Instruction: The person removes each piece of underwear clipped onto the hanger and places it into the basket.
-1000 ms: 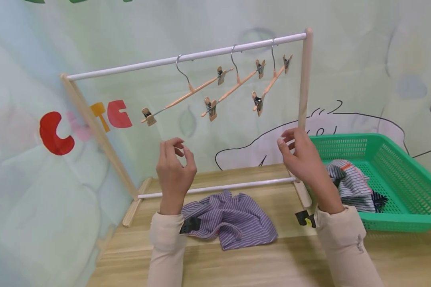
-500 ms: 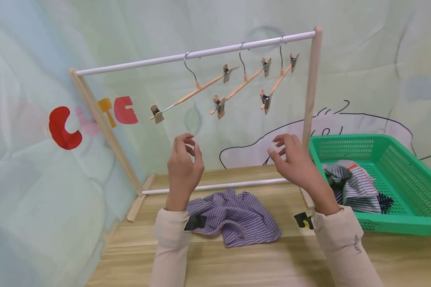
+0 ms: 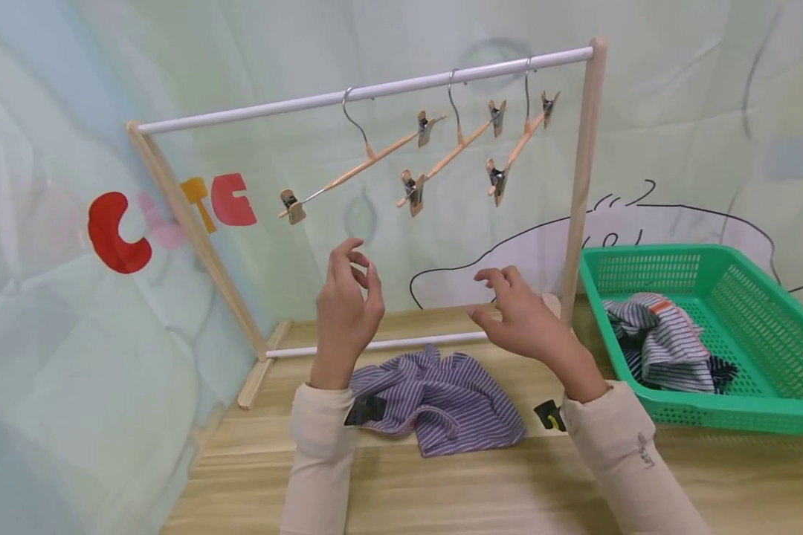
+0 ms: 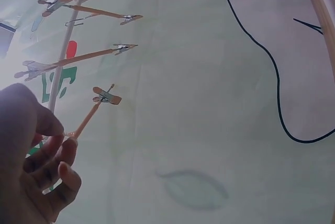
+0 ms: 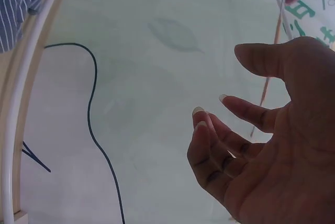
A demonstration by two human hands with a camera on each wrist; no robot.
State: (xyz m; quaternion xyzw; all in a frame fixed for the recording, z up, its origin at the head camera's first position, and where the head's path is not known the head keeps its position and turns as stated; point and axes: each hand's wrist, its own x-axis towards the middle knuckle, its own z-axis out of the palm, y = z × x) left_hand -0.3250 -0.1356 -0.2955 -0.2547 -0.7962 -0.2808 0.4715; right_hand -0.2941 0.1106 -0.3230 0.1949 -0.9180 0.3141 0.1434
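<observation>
My left hand [image 3: 349, 319] is raised above the wooden table, fingers loosely curled with nothing between them. Opposite it, my right hand [image 3: 523, 319] hovers with its fingers spread and bent, also holding nothing. On the table between the forearms lies a crumpled purple-striped garment [image 3: 465, 405], touched by neither hand. Three wooden clip hangers hang from the white rod [image 3: 401, 88]: a left hanger [image 3: 351, 174], a middle hanger [image 3: 459, 151] and a right hanger [image 3: 523, 143]. In the left wrist view, my left fingers [image 4: 55, 156] overlap one hanger's image, apart from it in the head view.
A green basket [image 3: 743, 405] stands at the right with striped clothing [image 3: 676, 345] inside. The rack's wooden posts [image 3: 585, 178] and lower white bar [image 3: 435, 339] frame the area. A printed cloth backdrop [image 3: 696, 134] hangs behind.
My right hand has moved left and lower, with its fingers spreading a little. My left hand has shifted slightly right in the head view, so the hands are nearer each other. The garment stays put.
</observation>
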